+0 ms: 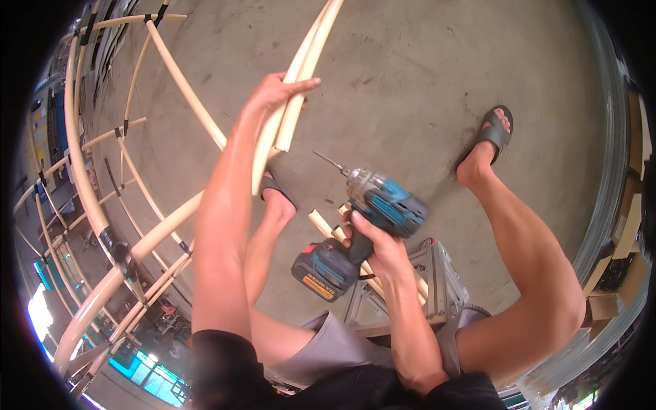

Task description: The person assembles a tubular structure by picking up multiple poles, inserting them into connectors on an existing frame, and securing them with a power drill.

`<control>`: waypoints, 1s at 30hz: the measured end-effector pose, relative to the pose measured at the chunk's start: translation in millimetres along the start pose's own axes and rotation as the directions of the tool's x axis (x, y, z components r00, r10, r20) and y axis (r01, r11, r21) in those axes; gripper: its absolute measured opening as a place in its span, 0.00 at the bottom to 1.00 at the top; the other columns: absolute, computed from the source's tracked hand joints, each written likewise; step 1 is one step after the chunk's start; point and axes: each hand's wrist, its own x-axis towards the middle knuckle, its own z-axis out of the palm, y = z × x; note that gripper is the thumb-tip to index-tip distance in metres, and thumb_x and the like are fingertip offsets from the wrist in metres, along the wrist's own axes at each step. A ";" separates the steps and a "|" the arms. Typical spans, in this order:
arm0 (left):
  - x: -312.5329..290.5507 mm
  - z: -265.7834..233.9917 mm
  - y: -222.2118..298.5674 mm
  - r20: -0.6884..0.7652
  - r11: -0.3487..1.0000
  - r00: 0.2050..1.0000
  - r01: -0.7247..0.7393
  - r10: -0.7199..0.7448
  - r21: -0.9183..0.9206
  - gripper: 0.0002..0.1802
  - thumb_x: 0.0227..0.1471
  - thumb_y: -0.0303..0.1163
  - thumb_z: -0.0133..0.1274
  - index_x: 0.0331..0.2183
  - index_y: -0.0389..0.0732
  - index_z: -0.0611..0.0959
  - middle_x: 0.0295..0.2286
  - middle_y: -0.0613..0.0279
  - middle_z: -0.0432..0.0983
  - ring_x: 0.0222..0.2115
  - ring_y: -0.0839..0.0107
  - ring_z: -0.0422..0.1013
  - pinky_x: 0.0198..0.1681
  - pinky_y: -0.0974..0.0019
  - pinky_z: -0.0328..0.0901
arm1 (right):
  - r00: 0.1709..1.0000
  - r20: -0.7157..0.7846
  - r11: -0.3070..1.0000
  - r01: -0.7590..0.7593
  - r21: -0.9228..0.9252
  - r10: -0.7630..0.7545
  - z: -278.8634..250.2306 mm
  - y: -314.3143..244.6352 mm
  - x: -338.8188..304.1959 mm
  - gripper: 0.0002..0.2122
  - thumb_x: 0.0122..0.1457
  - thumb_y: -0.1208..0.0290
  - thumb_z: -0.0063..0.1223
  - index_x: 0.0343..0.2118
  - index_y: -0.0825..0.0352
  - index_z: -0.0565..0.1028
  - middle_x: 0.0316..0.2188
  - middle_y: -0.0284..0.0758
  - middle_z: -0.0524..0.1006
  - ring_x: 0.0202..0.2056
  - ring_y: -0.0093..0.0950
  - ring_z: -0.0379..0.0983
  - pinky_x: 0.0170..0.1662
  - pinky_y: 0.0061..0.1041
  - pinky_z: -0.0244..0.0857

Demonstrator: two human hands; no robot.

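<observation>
My left hand (277, 96) is closed round two long cream-coloured pipes (311, 58), held side by side at arm's length. Their far ends run out of the top of the view, and one reaches lower than the other. In my right hand (379, 251) is a blue and black cordless drill (388, 202), gripped by its handle. Its thin bit (326, 160) points up and left toward the lower ends of the pipes, apart from them. Behind the drill and my right hand, more cream pipes (320, 220) lie between my legs, partly hidden.
A frame of cream pipes (85, 164) with dark joints (121, 256) rises along my left. Below my right wrist is a grey metal stand (441, 277). Metal lengths (611, 164) and cardboard boxes (623, 232) line the right side. My sandalled feet rest on the concrete floor (403, 68).
</observation>
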 end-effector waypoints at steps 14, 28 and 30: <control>29.4 66.3 -36.8 -0.067 0.949 0.971 -0.207 0.229 0.238 0.29 0.43 0.40 0.68 0.44 0.34 0.79 0.30 0.56 0.80 0.27 0.72 0.76 0.32 0.64 0.72 | 0.967 -0.005 0.957 -0.252 0.144 0.255 10.7 54.5 25.7 0.11 0.56 0.65 0.62 0.37 0.62 0.71 0.21 0.30 0.72 0.22 0.21 0.67 0.28 0.24 0.63; -23.5 26.0 51.8 -0.120 0.925 0.919 -0.380 0.375 -0.013 0.28 0.49 0.50 0.64 0.16 0.50 0.64 0.10 0.78 0.56 0.09 0.86 0.50 0.11 0.74 0.45 | 0.858 0.254 0.643 -0.504 0.576 0.446 42.2 121.9 56.4 0.12 0.56 0.63 0.59 0.40 0.60 0.73 0.18 0.28 0.68 0.17 0.20 0.63 0.22 0.22 0.59; -29.7 32.2 56.5 -0.057 0.917 0.915 -0.398 0.399 0.025 0.27 0.49 0.49 0.64 0.16 0.49 0.64 0.10 0.78 0.56 0.09 0.86 0.50 0.11 0.74 0.45 | 0.840 0.271 0.545 -0.517 0.659 0.470 48.3 136.2 60.3 0.12 0.56 0.63 0.59 0.40 0.61 0.72 0.18 0.28 0.68 0.17 0.20 0.63 0.22 0.22 0.59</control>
